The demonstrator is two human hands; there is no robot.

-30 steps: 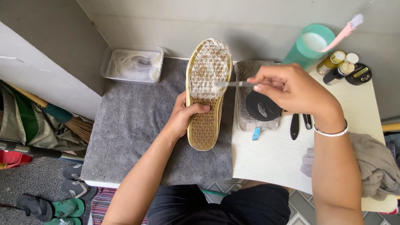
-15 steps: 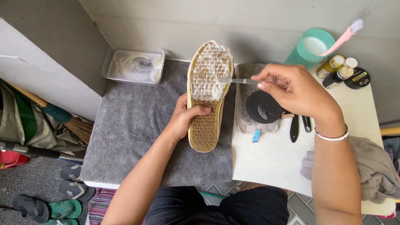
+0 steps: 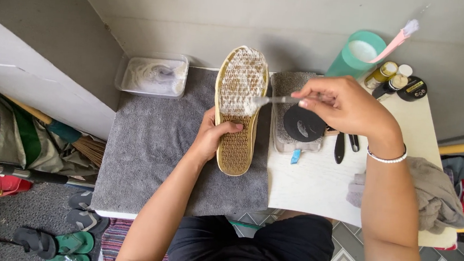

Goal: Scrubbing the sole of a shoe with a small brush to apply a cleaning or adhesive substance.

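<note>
Left hand [image 3: 213, 137] grips an upturned shoe [image 3: 238, 111] mid-sole; right hand [image 3: 346, 107] pinches a brush [image 3: 262, 100] on its soapy tread. Shoe seems light, stiff-soled, probably slippery; the waist looks the safest hold.

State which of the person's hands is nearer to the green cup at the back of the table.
Right. The right hand sits just below the green cup; the left hand grips the shoe, farther left.
</note>
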